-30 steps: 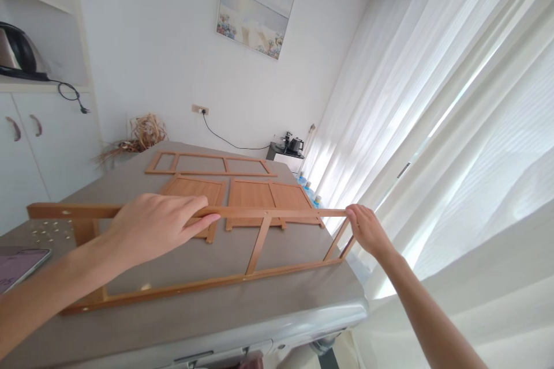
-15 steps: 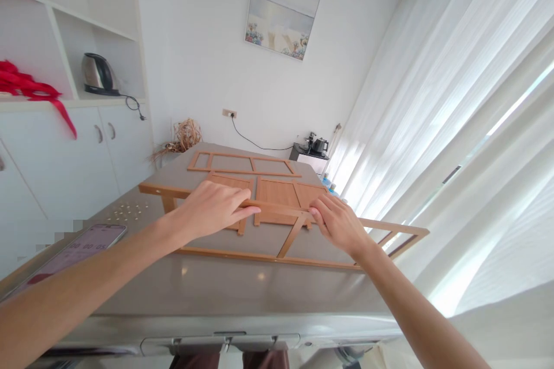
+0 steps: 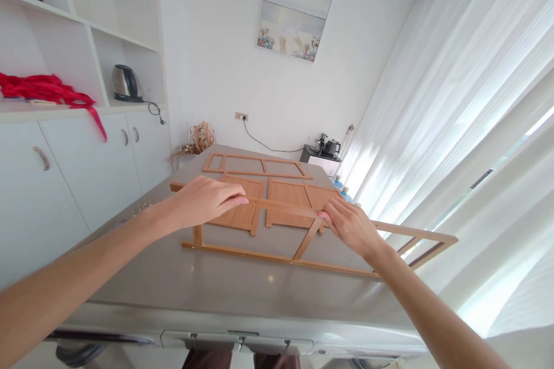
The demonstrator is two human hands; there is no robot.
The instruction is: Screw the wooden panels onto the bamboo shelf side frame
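A long light-brown wooden frame (image 3: 259, 255) with crossbars stands on edge along the table, its right end reaching toward the curtain. My left hand (image 3: 210, 199) is closed on its top rail, near the left end. Near a crossbar joint, my right hand (image 3: 350, 222) grips the same rail with fingers curled over it. Wooden panels (image 3: 285, 200) joined by narrow strips lie just behind it. Farther back lies another slim wooden frame (image 3: 242, 172), flat on the table.
The grey table (image 3: 225, 285) stretches away from me. Small pale pieces (image 3: 142, 206) lie at its left, near my forearm. White cabinets (image 3: 97, 167) stand to the left, with a kettle (image 3: 126, 83) on a shelf. White curtains (image 3: 424, 98) hang at the right.
The view has turned slightly left. The standing frame has shifted a little to the right, and my left hand has moved left along its top rail. The right hand keeps its grip.
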